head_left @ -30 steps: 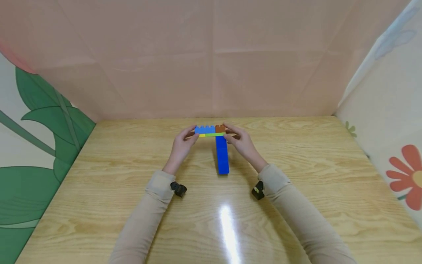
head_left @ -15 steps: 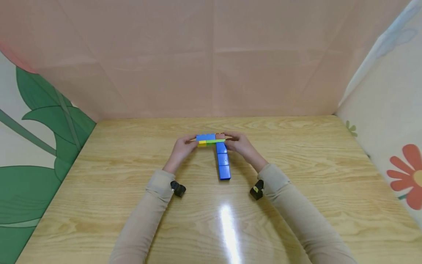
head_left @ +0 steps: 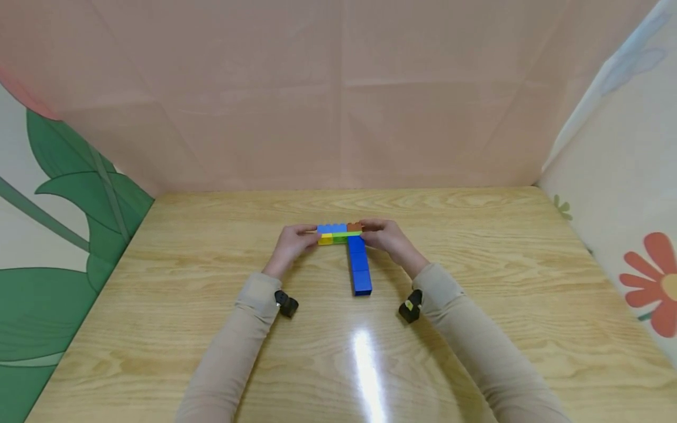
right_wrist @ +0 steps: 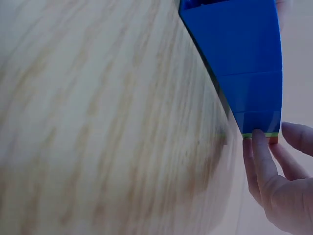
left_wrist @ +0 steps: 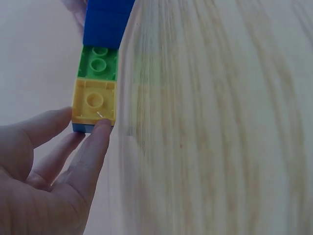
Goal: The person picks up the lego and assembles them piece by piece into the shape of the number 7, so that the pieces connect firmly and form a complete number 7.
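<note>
A structure of toy building bricks is held between the two hands in the head view. Its crossbar has a light blue brick [head_left: 332, 228] and a brown brick [head_left: 354, 227] along the studded side, with a yellow brick [left_wrist: 94, 101] and a green brick [left_wrist: 98, 63] against them. From its right end, a column of blue bricks [head_left: 359, 264] extends towards the person. The left hand [head_left: 289, 245] pinches the yellow and light blue end. At the opposite end, the right hand [head_left: 388, 239] grips the corner where crossbar and column meet. Whether the column touches the table cannot be told.
A wood-grain table [head_left: 185, 329] lies under both forearms. Behind it hangs a plain pinkish backdrop [head_left: 338, 117]; leaf and flower prints cover the sides. Each wrist carries a small black camera, such as the left wrist camera [head_left: 287, 304].
Both hands have brought the brick structure closer to the person and apparently lower. It has tilted, so more of the yellow and green bricks' undersides shows. Both hands keep their hold.
</note>
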Demonstrator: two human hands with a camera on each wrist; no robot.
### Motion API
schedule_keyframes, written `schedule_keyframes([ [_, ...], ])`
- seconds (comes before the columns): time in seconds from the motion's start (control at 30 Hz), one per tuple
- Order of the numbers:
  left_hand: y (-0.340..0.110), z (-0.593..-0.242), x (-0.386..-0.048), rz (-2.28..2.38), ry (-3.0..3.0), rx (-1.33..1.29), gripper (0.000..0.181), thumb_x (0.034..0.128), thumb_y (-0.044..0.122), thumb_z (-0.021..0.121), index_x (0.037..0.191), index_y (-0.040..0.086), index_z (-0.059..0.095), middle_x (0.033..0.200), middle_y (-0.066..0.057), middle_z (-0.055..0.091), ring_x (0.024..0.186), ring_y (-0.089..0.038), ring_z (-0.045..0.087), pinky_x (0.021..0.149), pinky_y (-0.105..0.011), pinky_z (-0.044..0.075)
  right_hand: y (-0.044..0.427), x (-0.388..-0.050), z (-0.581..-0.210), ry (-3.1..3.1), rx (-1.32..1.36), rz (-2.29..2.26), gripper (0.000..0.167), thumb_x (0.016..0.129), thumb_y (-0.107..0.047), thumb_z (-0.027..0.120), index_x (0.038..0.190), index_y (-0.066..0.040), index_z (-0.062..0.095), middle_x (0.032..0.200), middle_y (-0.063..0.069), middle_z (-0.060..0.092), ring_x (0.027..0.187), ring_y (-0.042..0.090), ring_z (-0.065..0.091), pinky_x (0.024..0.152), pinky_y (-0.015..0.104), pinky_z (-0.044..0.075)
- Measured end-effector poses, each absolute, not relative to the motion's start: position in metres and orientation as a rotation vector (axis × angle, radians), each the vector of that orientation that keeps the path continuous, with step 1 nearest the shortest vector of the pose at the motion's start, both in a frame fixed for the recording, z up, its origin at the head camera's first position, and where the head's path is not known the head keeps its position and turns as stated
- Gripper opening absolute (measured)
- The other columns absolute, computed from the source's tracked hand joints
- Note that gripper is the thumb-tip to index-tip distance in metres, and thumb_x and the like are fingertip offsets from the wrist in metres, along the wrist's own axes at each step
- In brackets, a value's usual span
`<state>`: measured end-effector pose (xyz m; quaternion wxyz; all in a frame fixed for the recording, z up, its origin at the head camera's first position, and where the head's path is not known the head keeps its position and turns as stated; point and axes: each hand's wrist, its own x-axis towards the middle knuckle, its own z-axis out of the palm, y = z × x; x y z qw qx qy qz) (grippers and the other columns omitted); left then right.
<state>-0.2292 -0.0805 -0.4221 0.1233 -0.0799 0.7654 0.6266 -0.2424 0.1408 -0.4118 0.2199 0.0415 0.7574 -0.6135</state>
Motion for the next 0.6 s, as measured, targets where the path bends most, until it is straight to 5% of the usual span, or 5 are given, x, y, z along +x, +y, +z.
schedule_keyframes([
  [0.17,-0.0817,-0.4235,-0.23,1.833,2.202,-0.253,0.038,0.093,0.008,0.06,0.129,-0.001,0.058,0.124,-0.025,0.062,0.09,-0.018,0.066,0.088,-0.035,0.057,0.1416,-0.2418,-0.4136,2.07,0.083,-1.745,0.044,0.102,-0.009,0.04,0.144,0.007,0.035,0.147,0.028,0.038,0.134,0.038,0.044,0.11,0.044,0.04],
  [0.6,-0.0867,-0.4221,-0.2269,1.761,2.176,-0.234,0.037,0.0979,0.014,0.053,0.134,0.006,0.054,0.129,-0.019,0.06,0.106,-0.026,0.064,0.088,-0.033,0.057,0.1399,-0.2419,-0.4168,2.023,0.169,-1.771,0.042,0.104,-0.012,0.036,0.142,0.005,0.037,0.146,0.026,0.041,0.133,0.036,0.045,0.109,0.042,0.042],
])
